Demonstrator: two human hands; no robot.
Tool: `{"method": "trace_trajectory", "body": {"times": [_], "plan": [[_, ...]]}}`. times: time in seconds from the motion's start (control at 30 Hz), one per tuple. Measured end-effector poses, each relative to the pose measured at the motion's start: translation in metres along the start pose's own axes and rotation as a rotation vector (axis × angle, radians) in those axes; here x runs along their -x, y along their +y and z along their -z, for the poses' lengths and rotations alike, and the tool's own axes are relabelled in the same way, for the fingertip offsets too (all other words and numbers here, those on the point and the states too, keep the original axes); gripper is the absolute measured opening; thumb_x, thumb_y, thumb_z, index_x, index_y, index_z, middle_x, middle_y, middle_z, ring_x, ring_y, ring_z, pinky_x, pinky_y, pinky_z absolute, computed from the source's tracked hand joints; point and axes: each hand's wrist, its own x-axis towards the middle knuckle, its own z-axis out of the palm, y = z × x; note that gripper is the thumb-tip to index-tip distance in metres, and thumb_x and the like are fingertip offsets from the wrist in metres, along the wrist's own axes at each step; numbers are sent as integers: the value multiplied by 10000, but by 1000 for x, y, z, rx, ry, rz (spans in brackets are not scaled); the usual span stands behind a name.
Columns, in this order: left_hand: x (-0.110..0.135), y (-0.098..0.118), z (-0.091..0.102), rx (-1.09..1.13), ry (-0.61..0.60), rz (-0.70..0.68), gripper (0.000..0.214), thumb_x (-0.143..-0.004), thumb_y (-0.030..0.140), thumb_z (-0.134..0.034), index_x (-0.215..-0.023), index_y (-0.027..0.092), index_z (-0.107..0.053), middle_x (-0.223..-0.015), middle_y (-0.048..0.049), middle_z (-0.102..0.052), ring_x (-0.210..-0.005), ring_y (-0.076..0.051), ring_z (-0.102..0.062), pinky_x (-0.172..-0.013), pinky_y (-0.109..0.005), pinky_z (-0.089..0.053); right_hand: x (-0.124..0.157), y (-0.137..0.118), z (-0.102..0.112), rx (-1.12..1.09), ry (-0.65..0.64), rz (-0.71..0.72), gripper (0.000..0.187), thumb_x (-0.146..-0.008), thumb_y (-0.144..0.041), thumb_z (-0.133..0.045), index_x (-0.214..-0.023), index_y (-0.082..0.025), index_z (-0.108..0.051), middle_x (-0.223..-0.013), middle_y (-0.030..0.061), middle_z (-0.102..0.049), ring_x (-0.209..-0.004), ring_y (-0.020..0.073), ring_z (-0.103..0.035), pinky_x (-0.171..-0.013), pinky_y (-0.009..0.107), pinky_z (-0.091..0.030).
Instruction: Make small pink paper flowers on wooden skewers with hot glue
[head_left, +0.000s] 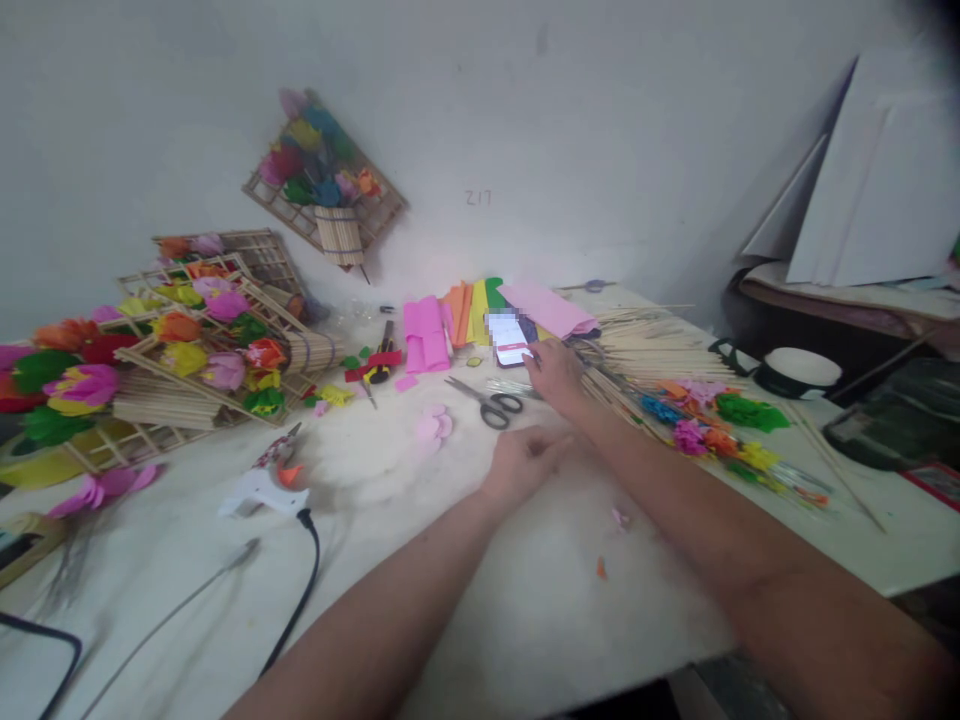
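Observation:
Near the middle of the table my right hand [556, 372] reaches to a phone [513, 352] with a lit screen, a finger at its lower right edge. The phone lies among coloured paper sheets and its upper screen is blurred out. Just below, my left hand [525, 462] rests on the tabletop with its fingers curled together; anything inside them is hidden. A pair of scissors [491, 405] with dark handles lies between my left hand and the phone. Pink paper petals [433, 428] sit to the left of the scissors.
Bamboo frames with paper flowers [217, 350] crowd the left side; another flower frame [322, 180] is against the wall. A white glue gun [266, 490] trails a black cord. Thin sticks [645, 345], small paper flowers [705, 430] and a tape roll [801, 370] are at right.

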Motion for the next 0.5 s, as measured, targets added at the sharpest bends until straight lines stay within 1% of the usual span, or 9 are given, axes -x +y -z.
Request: {"method": "trace_trajectory", "body": {"times": [0.1,0.2,0.33,0.5], "plan": [[4,5,2,-57,59,-52,388,-738,499,-528,-547,163,-500,-507,9,-500,-512,-93,-405,-497,-229,-286,7,-4,4,7,-68,-101,359,-880,-368,-384,-967,-172,-671,-867,105,-681,-799,227,-587,-653,303,-334],[9,8,3,-158,97,-118,384,-761,455,-503,-515,171,-426,-486,25,-429,-503,-87,-365,-493,-234,-256,15,-8,3,28,-96,-130,428,-878,-455,-371,-879,-172,-693,-784,107,-690,-712,213,-597,-576,289,-296],[12,10,2,-256,90,-183,337,-782,339,-452,-500,177,-367,-478,29,-393,-485,-83,-352,-497,-242,-238,23,-13,3,36,-92,-106,465,-890,-457,-337,-837,-167,-697,-773,111,-692,-671,193,-593,-550,283,-280],[13,7,2,-287,112,-218,280,-727,220,-472,-490,177,-330,-481,32,-395,-470,-76,-330,-498,-240,-227,29,-20,9,-10,-128,-131,392,-878,-417,-368,-845,-189,-686,-791,87,-695,-705,196,-596,-554,282,-286]]}}
